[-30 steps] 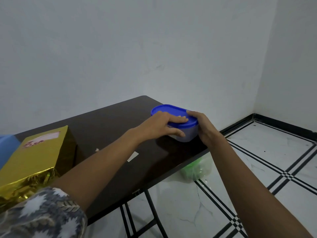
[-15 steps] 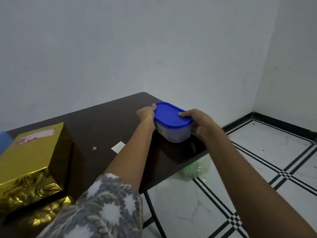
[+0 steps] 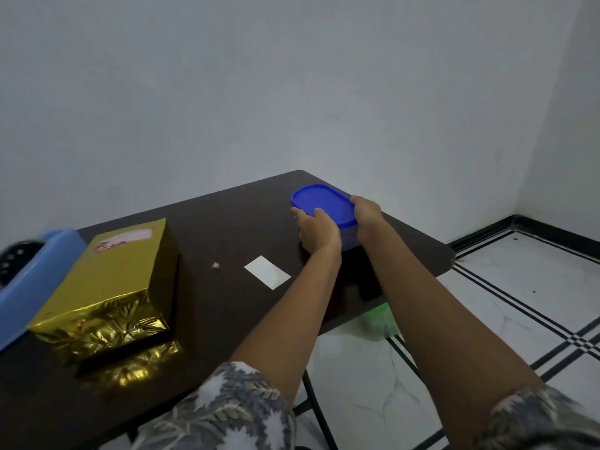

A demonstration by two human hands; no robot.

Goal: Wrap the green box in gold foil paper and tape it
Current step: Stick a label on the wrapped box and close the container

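The left hand [image 3: 316, 233] and the right hand [image 3: 367, 216] both hold a tub [image 3: 349, 237] with a blue lid [image 3: 321, 203]. The left hand's fingers curl round the near left side of the tub. The right hand grips the right side, with its fingers bent over the edge of the lid. The tub sits near the far right corner of a dark table [image 3: 227, 222].

A flat bit of white paper [image 3: 268, 271] lies on the table just left of the arms. A tiny white scrap [image 3: 215, 265] lies a little more to the left.

The gold box [image 3: 113, 280] stands on the left part of the table, well apart from the hands. It is all wrapped in shiny gold paper, with crinkly folds on the near end. A blue thing [image 3: 39, 271] is touching its left side.

Under the table, a green bag [image 3: 380, 319] rests on the white floor [image 3: 487, 319].
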